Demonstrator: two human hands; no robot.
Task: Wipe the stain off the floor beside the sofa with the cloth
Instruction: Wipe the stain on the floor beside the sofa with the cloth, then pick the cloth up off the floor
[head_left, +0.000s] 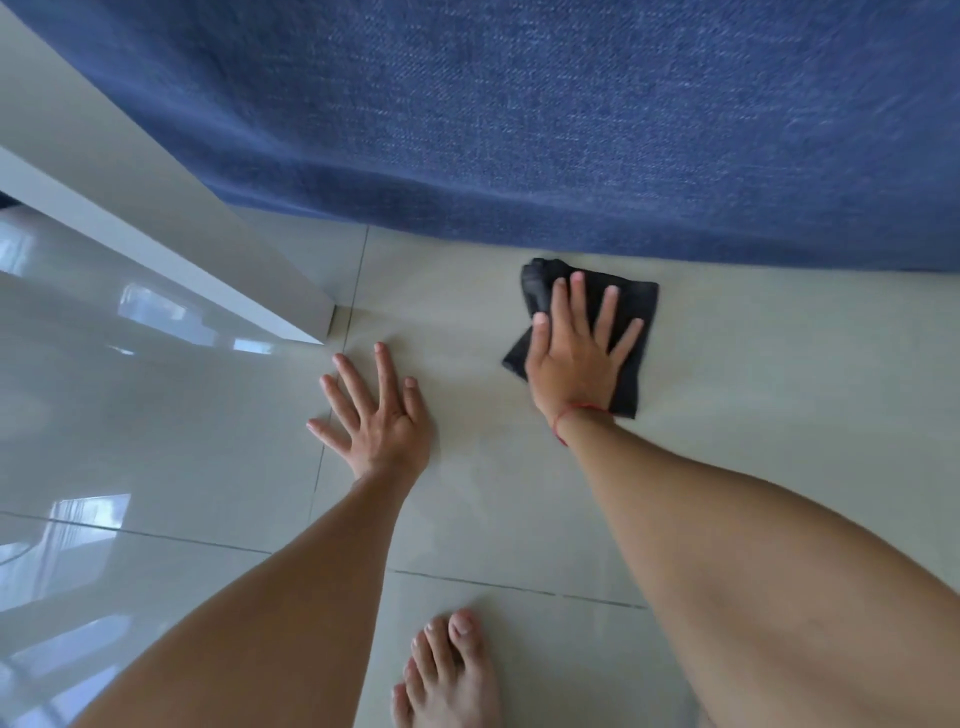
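Right hand (576, 348) flat, fingers spread, pressing dark cloth (631, 312) onto floor (753, 374) centre-right of frame, just below blue sofa (571, 130) edge; palm down to load the wipe, not a pinch grip. Left hand (376, 415) empty, splayed on tile at centre, likely bracing body weight. Stain not visible, probably under cloth

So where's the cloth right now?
In the head view the dark cloth lies flat on the floor right of centre, just in front of the blue sofa, pressed down under the right hand.
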